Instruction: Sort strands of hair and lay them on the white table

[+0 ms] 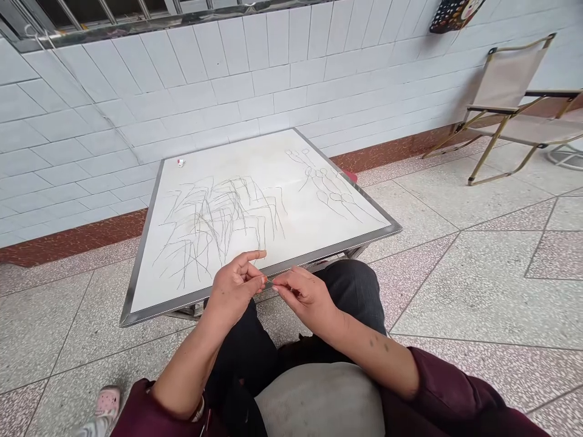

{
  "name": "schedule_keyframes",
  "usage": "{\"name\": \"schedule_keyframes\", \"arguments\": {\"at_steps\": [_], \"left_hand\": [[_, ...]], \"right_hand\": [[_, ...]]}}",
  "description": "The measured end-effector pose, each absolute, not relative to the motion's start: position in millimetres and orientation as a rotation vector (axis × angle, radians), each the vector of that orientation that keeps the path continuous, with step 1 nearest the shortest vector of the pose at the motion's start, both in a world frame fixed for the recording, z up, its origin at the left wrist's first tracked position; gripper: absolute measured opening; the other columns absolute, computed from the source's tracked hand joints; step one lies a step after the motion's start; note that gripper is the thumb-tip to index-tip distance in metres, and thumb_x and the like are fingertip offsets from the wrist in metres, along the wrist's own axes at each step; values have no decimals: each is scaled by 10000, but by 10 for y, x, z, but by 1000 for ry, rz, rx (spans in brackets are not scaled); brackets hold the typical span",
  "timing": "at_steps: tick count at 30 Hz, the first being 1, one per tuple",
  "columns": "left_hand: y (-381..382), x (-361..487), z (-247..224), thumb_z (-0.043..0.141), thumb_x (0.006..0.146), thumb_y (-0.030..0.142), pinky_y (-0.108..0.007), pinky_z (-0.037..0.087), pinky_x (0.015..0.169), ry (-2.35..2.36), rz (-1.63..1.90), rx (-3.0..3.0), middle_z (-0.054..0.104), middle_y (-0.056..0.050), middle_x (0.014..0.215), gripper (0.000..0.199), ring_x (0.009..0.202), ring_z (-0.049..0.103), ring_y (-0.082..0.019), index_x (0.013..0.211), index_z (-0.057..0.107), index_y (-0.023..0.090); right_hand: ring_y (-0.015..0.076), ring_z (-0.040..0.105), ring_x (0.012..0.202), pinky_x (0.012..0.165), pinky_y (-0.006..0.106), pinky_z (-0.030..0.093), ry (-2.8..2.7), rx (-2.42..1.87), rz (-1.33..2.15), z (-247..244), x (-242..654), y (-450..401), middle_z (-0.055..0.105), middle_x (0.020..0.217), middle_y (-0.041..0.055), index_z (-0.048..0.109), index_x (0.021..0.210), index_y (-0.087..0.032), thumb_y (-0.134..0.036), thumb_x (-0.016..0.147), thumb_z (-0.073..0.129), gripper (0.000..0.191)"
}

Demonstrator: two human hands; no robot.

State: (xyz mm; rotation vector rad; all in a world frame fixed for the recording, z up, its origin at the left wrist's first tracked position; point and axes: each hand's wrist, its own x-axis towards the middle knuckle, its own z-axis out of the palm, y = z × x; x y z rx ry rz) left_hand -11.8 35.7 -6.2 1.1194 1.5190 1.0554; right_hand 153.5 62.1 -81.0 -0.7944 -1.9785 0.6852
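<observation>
Just over the near edge of the white table, my left hand [234, 288] pinches a thin wire between thumb and forefinger, its other fingers partly spread. My right hand [310, 297] pinches the same wire close beside the left fingertips. Only a short bit of this wire [269, 281] shows between the hands; the rest is hidden or too fine to see. Many thin bent wires [232, 209] lie in a loose tangle on the table's left and middle. Several wires with looped ends [334, 195] are spread at its right side.
The white table [291, 243] has a grey metal rim and stands near a tiled wall [255, 79]. A small white and red item [181, 162] lies at its far left corner. A folding chair [514, 109] stands at right. A pink shoe [108, 400] shows at lower left.
</observation>
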Motion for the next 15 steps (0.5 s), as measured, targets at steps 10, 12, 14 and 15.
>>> {"name": "schedule_keyframes", "arguments": {"at_steps": [10, 12, 14, 15], "left_hand": [[346, -141, -43, 688, 693, 243, -300, 488, 682, 1493, 1087, 1125, 633, 22, 681, 425, 657, 596, -150, 1114, 672, 186], [347, -162, -13, 693, 705, 245, -301, 486, 696, 1495, 1096, 1149, 639, 20, 691, 426, 663, 595, -149, 1127, 671, 194], [347, -178, 12, 692, 714, 247, -302, 483, 705, 1494, 1104, 1175, 642, 17, 694, 413, 668, 596, -150, 1124, 677, 200], [347, -184, 19, 691, 716, 248, -302, 482, 705, 1492, 1106, 1184, 643, 16, 694, 406, 670, 595, -151, 1119, 681, 202]], "right_hand": [[161, 608, 685, 591, 269, 509, -1890, -840, 801, -844, 1478, 572, 649, 763, 21, 661, 895, -217, -229, 914, 597, 68], [128, 598, 598, 514, 239, 510, -1818, -855, 1009, -834, 1471, 572, 654, 822, 17, 656, 929, -223, -244, 913, 596, 65], [92, 559, 507, 460, 221, 497, -1788, -858, 1127, -824, 1471, 574, 659, 880, 18, 661, 960, -231, -244, 930, 561, 105], [87, 553, 498, 463, 221, 500, -1797, -851, 1133, -818, 1471, 575, 665, 900, 20, 666, 978, -236, -238, 939, 543, 129]]}}
